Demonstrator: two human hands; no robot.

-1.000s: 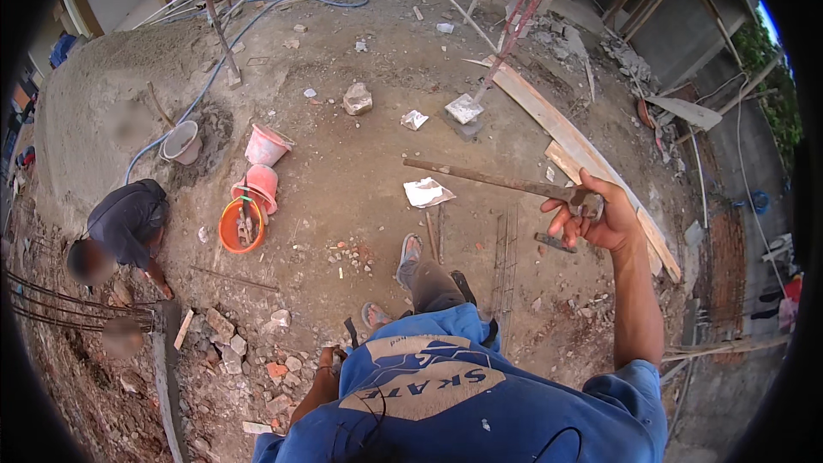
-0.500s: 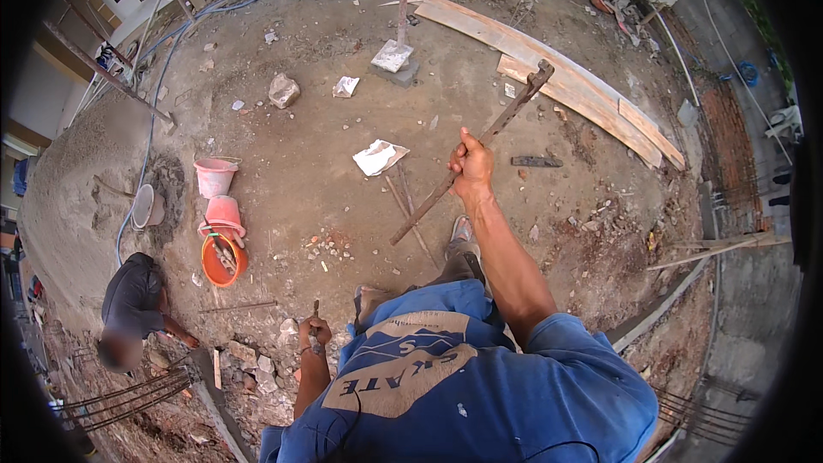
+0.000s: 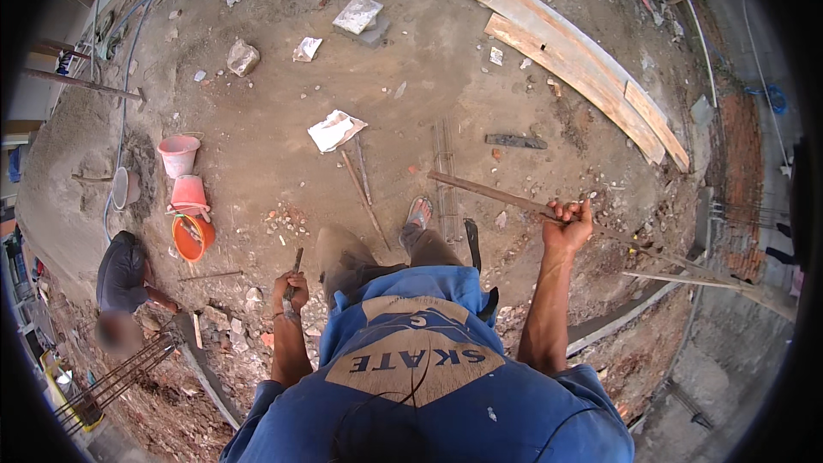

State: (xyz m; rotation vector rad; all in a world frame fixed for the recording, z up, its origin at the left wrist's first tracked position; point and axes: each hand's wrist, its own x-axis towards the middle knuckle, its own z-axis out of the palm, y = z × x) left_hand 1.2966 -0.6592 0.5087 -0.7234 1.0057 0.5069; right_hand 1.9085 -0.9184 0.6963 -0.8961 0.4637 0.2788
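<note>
My right hand (image 3: 567,225) is closed around a long rusty metal bar (image 3: 489,191), held out to my right over the dirt ground. The bar slants from near my foot toward the right; its notched end is hard to make out against the rubble. My left hand (image 3: 290,291), low on the left, grips a short dark rod-like tool (image 3: 298,259) that stands up out of the fist. Its lower part is hidden, so I cannot tell its kind. Below the bar's near end lies a narrow frame of thin rebar (image 3: 443,180), beside my sandalled foot (image 3: 419,211).
Two pink buckets (image 3: 178,156) and an orange bucket (image 3: 193,238) stand at left, near a crouching person (image 3: 125,273). A white sack (image 3: 336,130) and two sticks (image 3: 364,197) lie ahead. Long planks (image 3: 566,81) lie far right; rebar (image 3: 116,381) juts out lower left.
My right hand has moved right and lower, and the bar has swung so its notched end points right instead of far ahead. My left hand still grips its tool. The view has shifted.
</note>
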